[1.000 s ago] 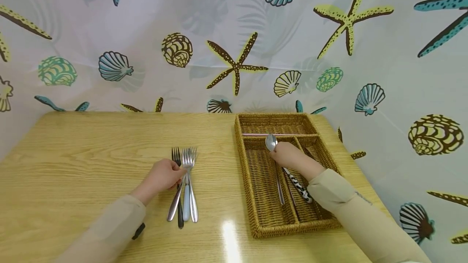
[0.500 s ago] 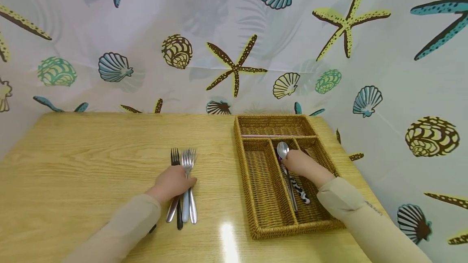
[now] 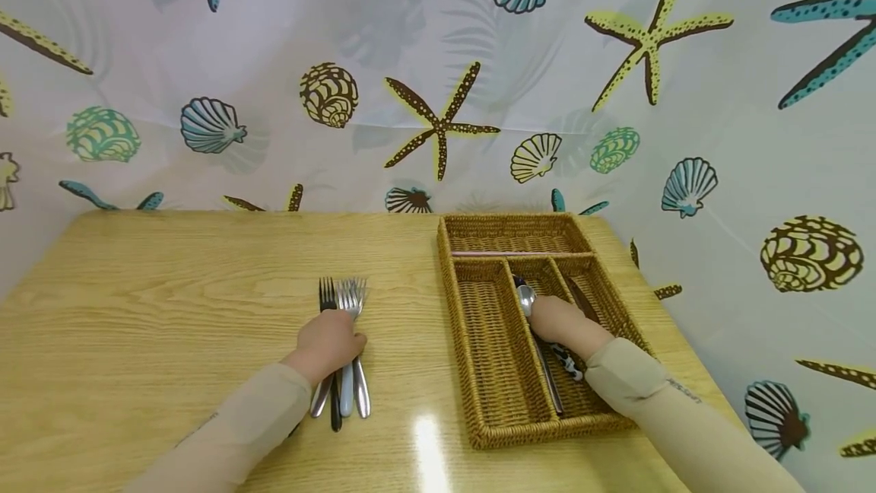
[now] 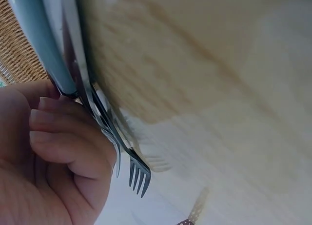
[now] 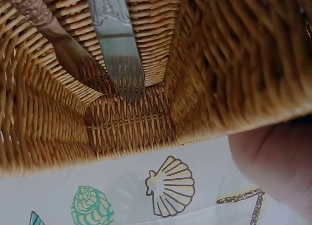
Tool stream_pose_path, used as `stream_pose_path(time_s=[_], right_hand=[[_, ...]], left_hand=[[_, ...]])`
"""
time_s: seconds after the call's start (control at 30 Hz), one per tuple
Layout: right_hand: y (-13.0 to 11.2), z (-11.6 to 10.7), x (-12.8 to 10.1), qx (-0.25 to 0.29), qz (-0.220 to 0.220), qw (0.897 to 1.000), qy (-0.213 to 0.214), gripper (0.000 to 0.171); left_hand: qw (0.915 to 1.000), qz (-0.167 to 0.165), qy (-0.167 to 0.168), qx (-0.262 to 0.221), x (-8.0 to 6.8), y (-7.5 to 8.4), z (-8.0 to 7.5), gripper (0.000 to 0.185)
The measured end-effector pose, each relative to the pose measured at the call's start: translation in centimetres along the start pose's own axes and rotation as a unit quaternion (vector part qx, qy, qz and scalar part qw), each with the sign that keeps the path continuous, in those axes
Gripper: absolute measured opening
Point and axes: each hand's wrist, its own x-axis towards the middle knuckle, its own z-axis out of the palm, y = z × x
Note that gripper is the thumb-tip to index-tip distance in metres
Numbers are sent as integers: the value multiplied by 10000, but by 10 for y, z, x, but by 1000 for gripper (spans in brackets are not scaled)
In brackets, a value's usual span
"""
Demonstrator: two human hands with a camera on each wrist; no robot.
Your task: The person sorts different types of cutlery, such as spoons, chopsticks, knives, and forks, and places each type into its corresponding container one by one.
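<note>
The head view shows a spoon (image 3: 526, 298) at the middle front compartment of a wicker tray (image 3: 516, 432), its handle alongside the left divider. The right hand (image 3: 564, 323) is bent against the spoon's neck; its fingertips are hidden, so I cannot tell whether it grips. A black-and-white handle (image 3: 573, 369) lies just beside it, and the right wrist view shows two knives (image 5: 122, 54) in a compartment. The left hand (image 3: 328, 345) curls round a bunch of forks (image 3: 351, 295) on the wooden table (image 3: 205, 272), before a shell-patterned cloth (image 3: 404, 29).
</note>
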Motion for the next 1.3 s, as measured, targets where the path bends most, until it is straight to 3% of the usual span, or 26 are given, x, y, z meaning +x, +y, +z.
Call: stream_pose_path(time_s=[0.2,0.37,0.53,0.87,1.17,1.3], right_hand=[[-2,-2,-3,-248,122,9996,-14,30],[1,0,1,-29,247,9996,112,28],[3,-4,1,220,128,9994,235,38],[1,-19,-3,509,13,9979,412,44],[2,-37,-8,657,113,9959,618,52],[-6,-46,-11,757,50,9947,701,51]], left_hand=[[9999,-62,78,-58,2,0,1,42],[9996,-213,7,-194,3,1,0,39],[9993,-274,23,-252,3,2,-3,35],[9981,157,192,-559,1,7,-9,42],[9899,347,296,-1340,-2,12,-15,46],[9844,409,108,-1708,-2,12,-16,46]])
